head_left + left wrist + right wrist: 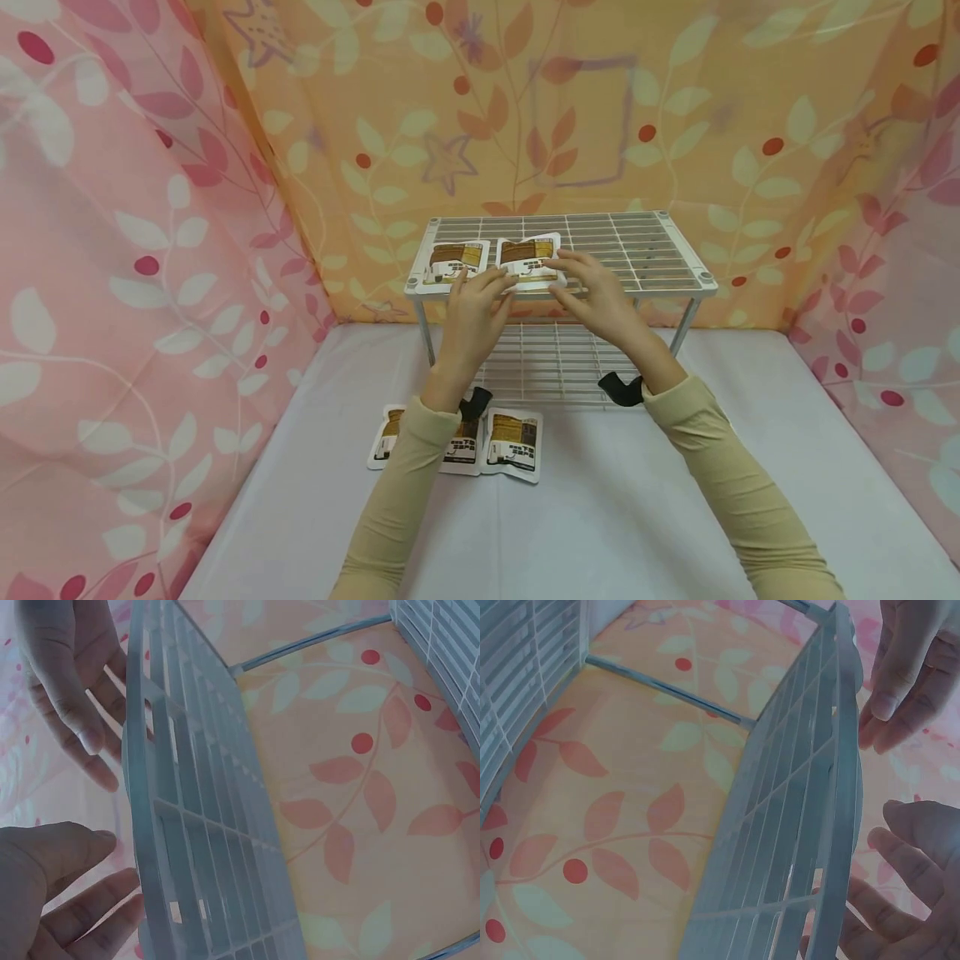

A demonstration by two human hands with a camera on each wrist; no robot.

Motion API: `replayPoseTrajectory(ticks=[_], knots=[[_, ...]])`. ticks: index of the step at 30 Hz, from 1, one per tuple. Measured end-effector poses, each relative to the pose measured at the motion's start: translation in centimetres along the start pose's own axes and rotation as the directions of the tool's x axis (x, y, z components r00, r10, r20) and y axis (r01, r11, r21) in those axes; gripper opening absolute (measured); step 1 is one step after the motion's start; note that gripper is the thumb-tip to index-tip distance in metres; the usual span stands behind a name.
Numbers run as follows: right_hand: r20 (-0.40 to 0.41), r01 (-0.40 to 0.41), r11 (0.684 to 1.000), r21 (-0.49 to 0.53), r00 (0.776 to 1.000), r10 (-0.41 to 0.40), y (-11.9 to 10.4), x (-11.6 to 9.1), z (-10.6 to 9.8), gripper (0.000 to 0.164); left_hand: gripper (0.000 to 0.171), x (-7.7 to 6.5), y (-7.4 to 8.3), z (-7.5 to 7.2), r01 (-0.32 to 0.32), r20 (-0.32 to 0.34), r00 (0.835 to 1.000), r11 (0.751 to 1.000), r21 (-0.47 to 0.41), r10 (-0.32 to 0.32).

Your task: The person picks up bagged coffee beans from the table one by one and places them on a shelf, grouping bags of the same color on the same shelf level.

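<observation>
Flanking a flat white-and-brown pouch (525,250) on a white wire rack (675,292), left hand (472,318) and right hand (602,302) have parted fingers.

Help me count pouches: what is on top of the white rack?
On the rack, a left pouch and a right pouch lie side by side. The left hand covers parts of both, the right hand part of the right pouch; those parts are hidden.

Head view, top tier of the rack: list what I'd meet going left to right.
Left pouch → right pouch → right hand → rack's right front corner.
</observation>
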State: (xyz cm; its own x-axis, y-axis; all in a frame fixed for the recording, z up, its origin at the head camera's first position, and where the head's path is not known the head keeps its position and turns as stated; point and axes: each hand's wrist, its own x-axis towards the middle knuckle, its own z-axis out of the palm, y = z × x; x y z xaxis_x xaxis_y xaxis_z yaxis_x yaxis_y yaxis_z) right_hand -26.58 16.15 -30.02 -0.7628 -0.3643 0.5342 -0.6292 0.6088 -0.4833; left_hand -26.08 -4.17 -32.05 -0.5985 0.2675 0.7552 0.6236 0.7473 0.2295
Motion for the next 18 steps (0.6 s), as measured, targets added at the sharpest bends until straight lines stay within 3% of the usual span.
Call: replayPoseTrajectory(ticks=[10,18], knots=[[-0.205,0.112,0.993,0.03,0.973,-0.103,0.7,-1.5,0.2,0.033,0.026,-1.3,0.9,0.4,-0.087,-0.092,0.993,0.986,-0.139,0.075],[-0.304,0.122,0.993,0.007,0.946,-0.114,1.3,-3.9,-0.3,0.031,0.031,-2.6,1.9,1.5,-0.142,-0.122,0.985,0.979,-0.146,0.125]])
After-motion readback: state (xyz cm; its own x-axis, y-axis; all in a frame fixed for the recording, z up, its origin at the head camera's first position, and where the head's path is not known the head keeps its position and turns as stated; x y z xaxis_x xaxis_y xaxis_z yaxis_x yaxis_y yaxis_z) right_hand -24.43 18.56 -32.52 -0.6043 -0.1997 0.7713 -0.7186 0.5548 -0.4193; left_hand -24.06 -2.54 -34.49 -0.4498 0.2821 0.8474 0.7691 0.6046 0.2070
